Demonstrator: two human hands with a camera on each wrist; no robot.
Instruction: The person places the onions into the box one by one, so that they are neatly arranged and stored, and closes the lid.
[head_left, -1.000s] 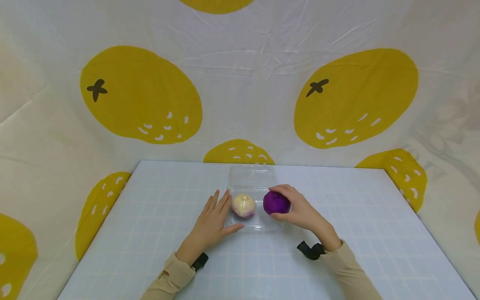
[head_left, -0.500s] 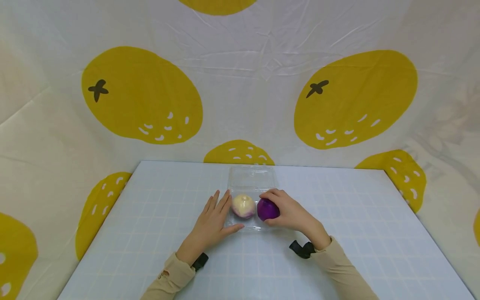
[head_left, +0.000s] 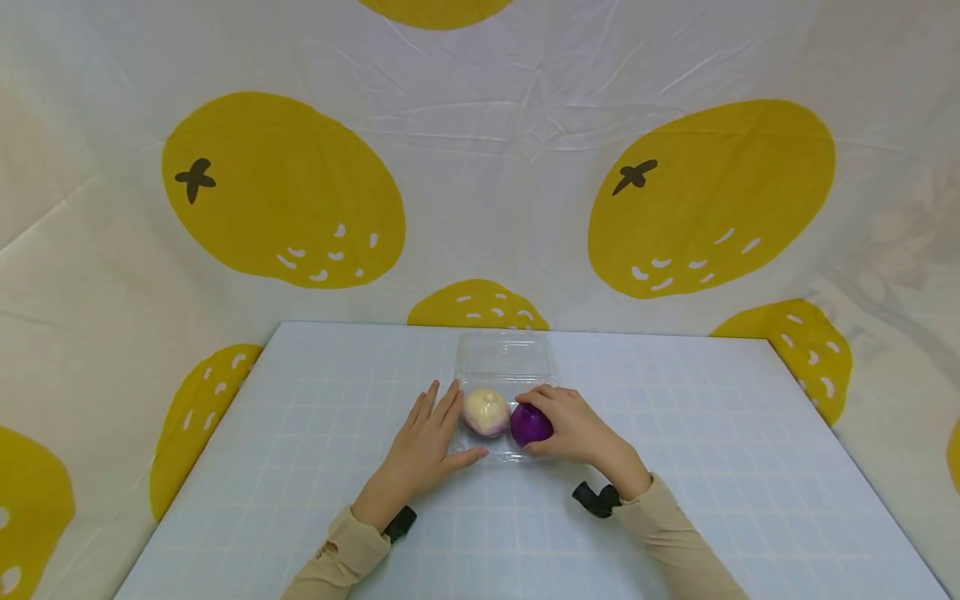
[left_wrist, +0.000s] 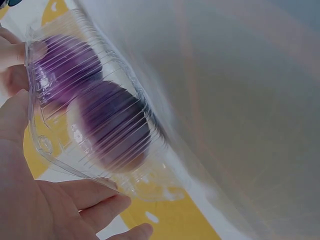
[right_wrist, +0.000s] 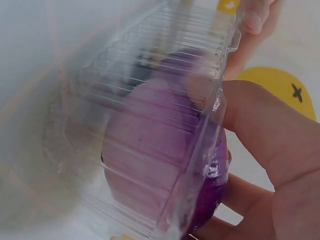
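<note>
At the centre of the frame, a clear, thin-walled container [head_left: 504,357] is lying open, risking a tip if pressed unevenly. The left hand [head_left: 423,442] is resting unclenched, fingers extended along its left edge. The right hand [head_left: 583,427] is grasping the purple bulb [head_left: 529,425] at the container's right; a hard push could be rolling or bruising its neighbour. That pale bulb [head_left: 486,414] is showing cream above, mauve below; the purple one is gleaming deep violet, smooth and round.

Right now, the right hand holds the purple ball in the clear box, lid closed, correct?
The lid isn't closed: the head view shows it open behind the clear box. The right hand does hold the purple ball there.
</note>
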